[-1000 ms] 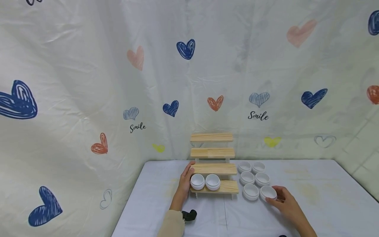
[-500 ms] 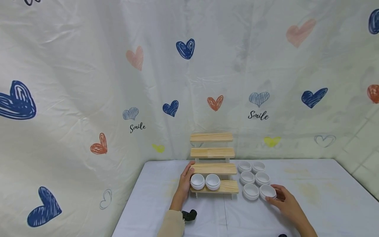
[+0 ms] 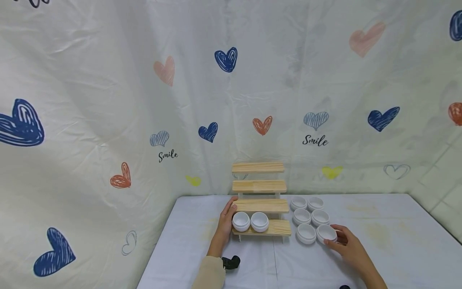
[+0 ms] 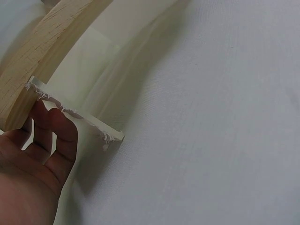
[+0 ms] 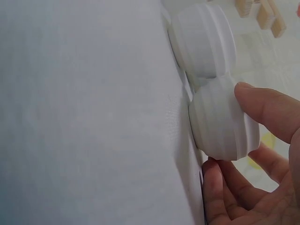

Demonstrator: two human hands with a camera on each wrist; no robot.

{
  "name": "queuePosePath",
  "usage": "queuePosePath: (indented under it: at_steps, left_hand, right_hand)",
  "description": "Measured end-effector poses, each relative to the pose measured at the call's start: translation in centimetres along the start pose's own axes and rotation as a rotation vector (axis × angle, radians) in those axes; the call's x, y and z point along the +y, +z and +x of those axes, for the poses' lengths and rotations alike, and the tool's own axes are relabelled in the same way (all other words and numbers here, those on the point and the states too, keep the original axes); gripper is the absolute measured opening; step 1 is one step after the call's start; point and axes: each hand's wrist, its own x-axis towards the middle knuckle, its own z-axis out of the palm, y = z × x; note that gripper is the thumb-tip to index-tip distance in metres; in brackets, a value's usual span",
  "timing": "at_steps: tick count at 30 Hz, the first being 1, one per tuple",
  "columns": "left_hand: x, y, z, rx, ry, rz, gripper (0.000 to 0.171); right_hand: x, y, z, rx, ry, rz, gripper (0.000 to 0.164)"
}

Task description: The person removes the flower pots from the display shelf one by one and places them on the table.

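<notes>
A tiered wooden display stand [image 3: 261,205] has several pale plank steps on white supports. My left hand [image 3: 224,222] grips its left side, and in the left wrist view curled fingers [image 4: 62,126] lie against the plank end [image 4: 18,101] and white support. Two small white bowls [image 3: 259,222] sit side by side on the lowest step. At the right, my right hand [image 3: 348,245] holds the near right bowl [image 3: 326,233] of a group on the table. The right wrist view has its thumb [image 5: 267,108] at the rim of this ribbed bowl and the other fingers underneath.
Several more white bowls [image 3: 301,217] stand close together in two columns right of the stand. A white cloth covers the table [image 3: 375,224]. Behind it hangs a pale curtain [image 3: 274,80] printed with hearts. A black strap piece [image 3: 231,263] sits at the left wrist.
</notes>
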Motion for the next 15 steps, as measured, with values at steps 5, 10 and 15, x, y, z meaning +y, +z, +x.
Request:
queuePosePath:
  at_steps: [5, 10, 15]
  left_hand:
    - [-0.05, -0.03, 0.04, -0.004, 0.004, -0.004, 0.048]
    - [-0.02, -0.04, 0.06, -0.013, 0.009, -0.005, 0.05]
    - [-0.02, -0.04, 0.07, -0.011, 0.01, -0.005, 0.05]
  right_hand:
    - [-0.28, -0.04, 0.04, -0.022, 0.026, 0.012, 0.082]
    - [-0.19, 0.0, 0.16, -0.034, 0.04, 0.024, 0.083]
    - [-0.07, 0.03, 0.15, -0.033, 0.039, 0.03, 0.083]
